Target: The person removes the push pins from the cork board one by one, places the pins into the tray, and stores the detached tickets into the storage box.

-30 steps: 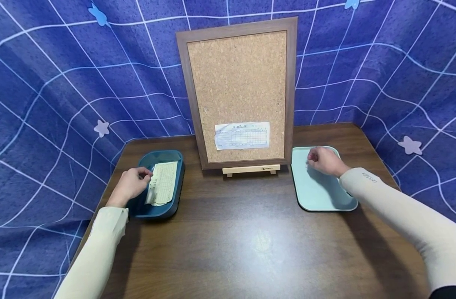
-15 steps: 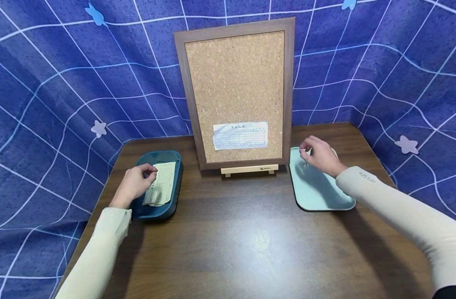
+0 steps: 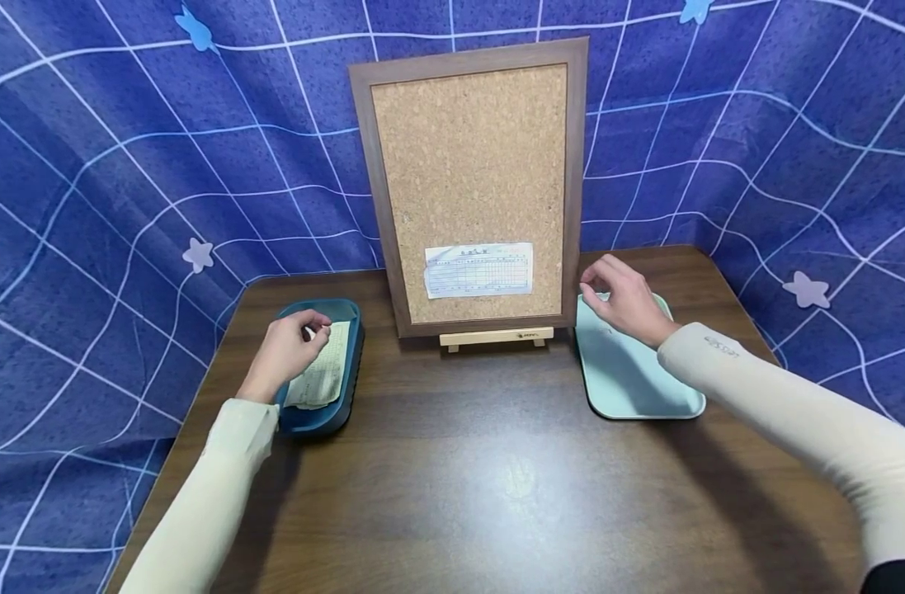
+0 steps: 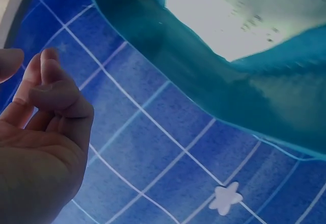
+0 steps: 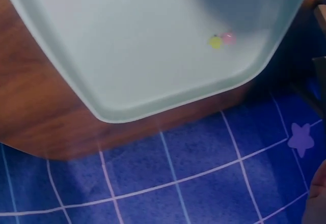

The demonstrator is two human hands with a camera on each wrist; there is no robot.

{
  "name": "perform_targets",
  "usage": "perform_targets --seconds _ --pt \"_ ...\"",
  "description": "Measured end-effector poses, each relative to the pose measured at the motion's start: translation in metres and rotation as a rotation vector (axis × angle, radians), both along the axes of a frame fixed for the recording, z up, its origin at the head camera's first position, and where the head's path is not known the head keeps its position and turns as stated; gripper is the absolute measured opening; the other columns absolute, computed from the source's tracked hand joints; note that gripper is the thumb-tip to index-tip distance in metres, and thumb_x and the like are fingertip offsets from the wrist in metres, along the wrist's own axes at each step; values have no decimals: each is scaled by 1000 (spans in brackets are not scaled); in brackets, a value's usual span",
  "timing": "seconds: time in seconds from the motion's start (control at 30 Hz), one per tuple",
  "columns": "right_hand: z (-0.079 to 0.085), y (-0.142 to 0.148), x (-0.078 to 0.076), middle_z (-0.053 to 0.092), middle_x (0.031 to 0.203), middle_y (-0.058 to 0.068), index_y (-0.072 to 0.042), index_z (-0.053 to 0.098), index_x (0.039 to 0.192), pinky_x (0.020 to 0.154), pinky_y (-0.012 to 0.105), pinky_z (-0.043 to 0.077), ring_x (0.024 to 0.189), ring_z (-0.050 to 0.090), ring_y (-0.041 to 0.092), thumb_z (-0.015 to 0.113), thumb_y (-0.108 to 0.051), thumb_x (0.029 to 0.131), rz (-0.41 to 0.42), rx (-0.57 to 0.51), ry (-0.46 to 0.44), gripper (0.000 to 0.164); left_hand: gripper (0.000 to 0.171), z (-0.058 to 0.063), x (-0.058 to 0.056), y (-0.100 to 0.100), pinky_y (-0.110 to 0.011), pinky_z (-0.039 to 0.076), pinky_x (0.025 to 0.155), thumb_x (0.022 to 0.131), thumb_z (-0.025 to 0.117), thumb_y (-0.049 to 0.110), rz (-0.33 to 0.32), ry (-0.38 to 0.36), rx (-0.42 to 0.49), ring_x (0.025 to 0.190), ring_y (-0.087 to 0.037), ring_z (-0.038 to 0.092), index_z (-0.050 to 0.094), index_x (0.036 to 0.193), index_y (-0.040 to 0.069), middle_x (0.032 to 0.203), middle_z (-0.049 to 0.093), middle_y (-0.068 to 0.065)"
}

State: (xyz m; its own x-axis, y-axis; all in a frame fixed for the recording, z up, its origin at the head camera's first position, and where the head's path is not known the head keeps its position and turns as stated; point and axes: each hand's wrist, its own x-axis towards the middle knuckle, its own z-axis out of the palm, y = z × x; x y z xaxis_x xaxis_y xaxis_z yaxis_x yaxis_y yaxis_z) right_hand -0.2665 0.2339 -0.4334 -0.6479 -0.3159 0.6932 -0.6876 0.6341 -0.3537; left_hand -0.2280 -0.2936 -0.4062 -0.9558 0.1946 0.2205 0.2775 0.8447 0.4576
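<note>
My left hand hovers over the teal basket, its thumb and fingers loosely curled. The left wrist view shows a gap between thumb and fingers and nothing held. Printed paper forms lie in the basket. Above the far left part of the pale green tray is my right hand, thumb and index fingertips close together near the board's lower right corner; I cannot tell whether they pinch something small. A small yellow piece and a pink one sit side by side in the tray.
A framed cork board stands upright on a small wooden stand at the back, between basket and tray. One printed form is on its lower part. Behind hangs a blue curtain. The brown table runs across the front.
My right hand has risen from the tray and moved left towards the board. My left hand has shifted right over the basket and its forms. The form on the board stays put.
</note>
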Motion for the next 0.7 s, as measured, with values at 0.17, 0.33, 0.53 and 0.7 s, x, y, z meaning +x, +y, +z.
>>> perform_targets --seconds 0.17,0.33,0.53,0.7 --pt "9 -10 -3 55 82 3 -8 61 84 67 28 41 73 56 17 65 -1 80 38 -5 38 9 13 5 -7 19 -37 43 67 90 59 13 -8 36 30 74 -22 54 67 98 5 84 63 -7" --pt "17 -19 -4 54 81 4 -7 61 84 66 26 38 72 53 17 65 1 79 54 -9 33 10 12 7 -17 41 -35 42 65 90 60 13 -23 76 71 70 -21 54 67 96 5 80 63 -6" --pt "25 -30 -5 53 80 4 -7 60 82 65 25 35 72 49 16 63 1 80 73 -1 36 8 13 10 -31 66 -34 42 65 89 62 15 -26 100 104 69 -20 54 68 96 6 78 62 -5" --pt "33 -38 -9 52 80 5 -5 58 82 65 25 36 72 48 17 62 0 81 81 16 58 7 11 16 -40 83 -35 42 65 89 63 16 -18 103 111 71 -20 54 68 94 8 79 63 -4"
